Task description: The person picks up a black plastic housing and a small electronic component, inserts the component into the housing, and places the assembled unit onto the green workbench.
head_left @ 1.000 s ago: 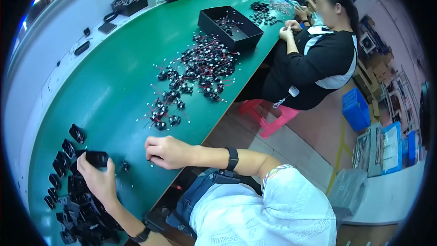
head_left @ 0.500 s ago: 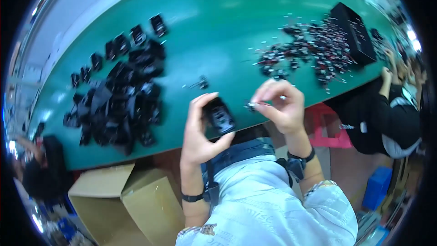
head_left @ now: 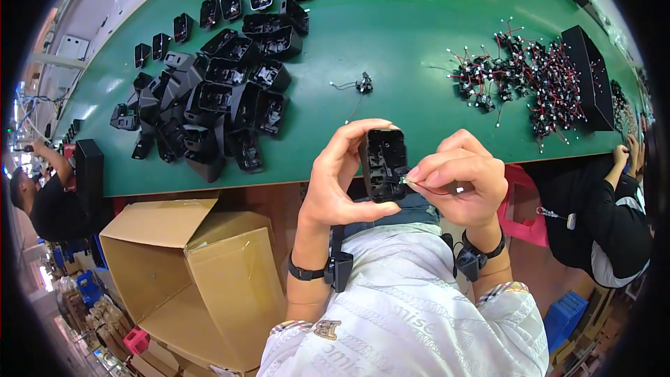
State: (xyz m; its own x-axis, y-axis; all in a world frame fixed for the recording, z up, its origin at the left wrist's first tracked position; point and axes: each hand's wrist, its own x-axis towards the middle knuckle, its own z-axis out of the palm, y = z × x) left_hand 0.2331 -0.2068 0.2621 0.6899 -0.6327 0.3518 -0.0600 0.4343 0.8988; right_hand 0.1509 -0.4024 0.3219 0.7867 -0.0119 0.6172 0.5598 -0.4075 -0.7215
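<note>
Close to my body, my left hand grips a black plastic housing by its sides, the open hollow face turned up. My right hand pinches a small wired part at the housing's lower right edge. Thin wires and a white connector trail across its fingers. Exactly how the part sits against the housing's inside is hidden by the fingertips. Beyond both hands, another small wired part lies on the green table with its leads spread out.
Black housings are heaped at the left, with a row of several behind. Wired parts are piled at the right beside a black box. An open cardboard box stands at lower left. Other people sit at both sides.
My right hand has brought the wired part to the housing, where before they were apart. The housing is now more upright in my left hand. The whole view has shifted.
</note>
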